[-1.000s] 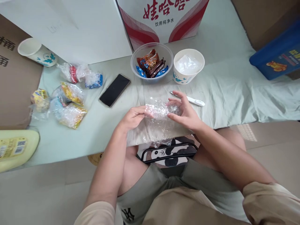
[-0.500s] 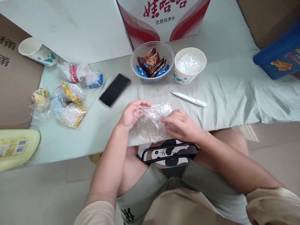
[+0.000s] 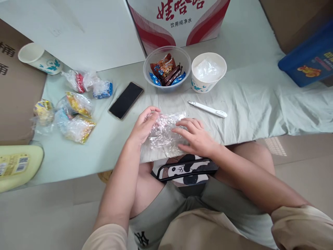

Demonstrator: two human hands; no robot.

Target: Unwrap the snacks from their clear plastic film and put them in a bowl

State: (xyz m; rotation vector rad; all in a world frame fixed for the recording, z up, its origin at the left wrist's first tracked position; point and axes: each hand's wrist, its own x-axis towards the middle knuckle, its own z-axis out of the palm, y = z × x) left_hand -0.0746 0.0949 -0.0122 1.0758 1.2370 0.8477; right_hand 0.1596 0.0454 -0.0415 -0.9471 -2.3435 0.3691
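A crumpled clear plastic bag [image 3: 166, 133] lies on the cloth at the near edge, between my two hands. My left hand [image 3: 145, 125] is closed on its left edge, thumb and fingers pinching the film. Fingers spread, my right hand [image 3: 193, 135] rests over the bag's right side, touching it without gripping. Beyond the bag lies a white utility knife [image 3: 207, 109]. A white paper cup [image 3: 204, 85] with clear plastic film [image 3: 209, 69] inside stands behind the knife. Beside the cup is a clear plastic bowl [image 3: 148, 71] of wrapped snacks [image 3: 166, 67].
A black phone [image 3: 126, 100] lies left of the bowl. Several plastic-wrapped packets [image 3: 78, 130] are farther left, near a tipped paper cup [image 3: 50, 66]. A yellow bottle [image 3: 20, 166] sits at the left edge. Boxes [image 3: 179, 34] line the back; a blue container [image 3: 307, 66] is at right.
My right hand's fingers have spread and moved slightly left over the bag. The bag looks flatter and lies a little further left. My left hand still holds its left side.
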